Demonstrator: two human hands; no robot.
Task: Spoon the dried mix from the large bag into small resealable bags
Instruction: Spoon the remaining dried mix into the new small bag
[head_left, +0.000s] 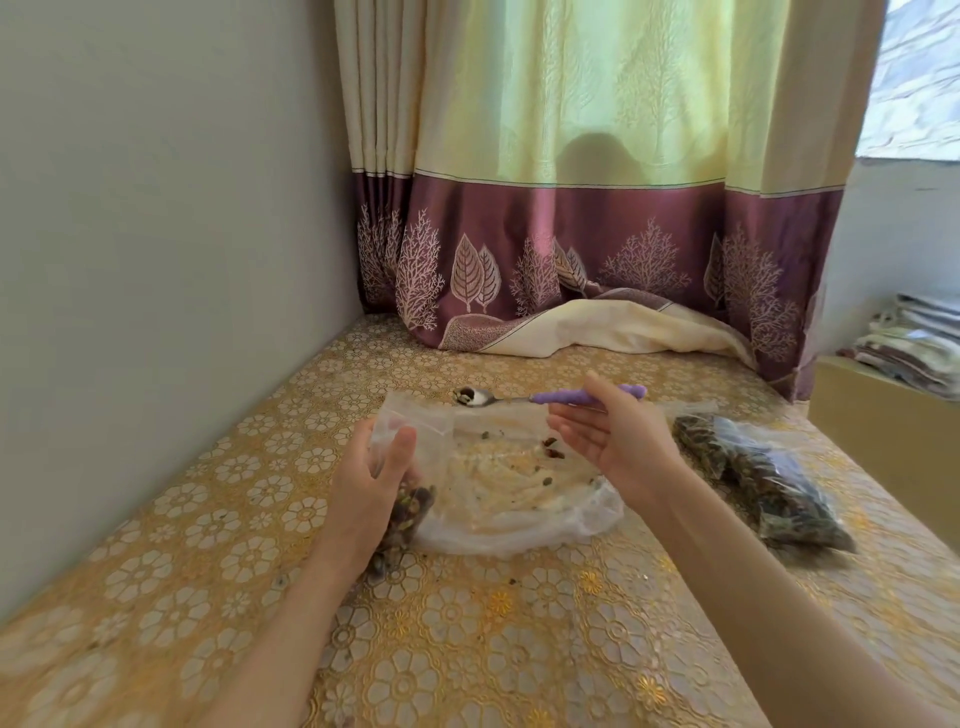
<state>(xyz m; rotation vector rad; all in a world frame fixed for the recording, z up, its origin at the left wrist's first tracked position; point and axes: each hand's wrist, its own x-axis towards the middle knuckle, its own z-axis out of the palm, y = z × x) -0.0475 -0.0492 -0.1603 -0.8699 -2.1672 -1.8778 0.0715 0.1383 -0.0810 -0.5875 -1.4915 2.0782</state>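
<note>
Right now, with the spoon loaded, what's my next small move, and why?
Probably swing the spoon left and down to the small bag your left hand holds. Its bowl carries mix but hangs over the nearly empty large bag, short of the small bag's mouth.

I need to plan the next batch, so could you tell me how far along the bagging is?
Nearly done. Filled small bags lie at the right. The large bag looks almost empty, with scattered bits left. In hand: the left hand holds a part-filled small bag, and the right hand holds the spoon with a little mix. Left: the scraps, then sealing.
</note>
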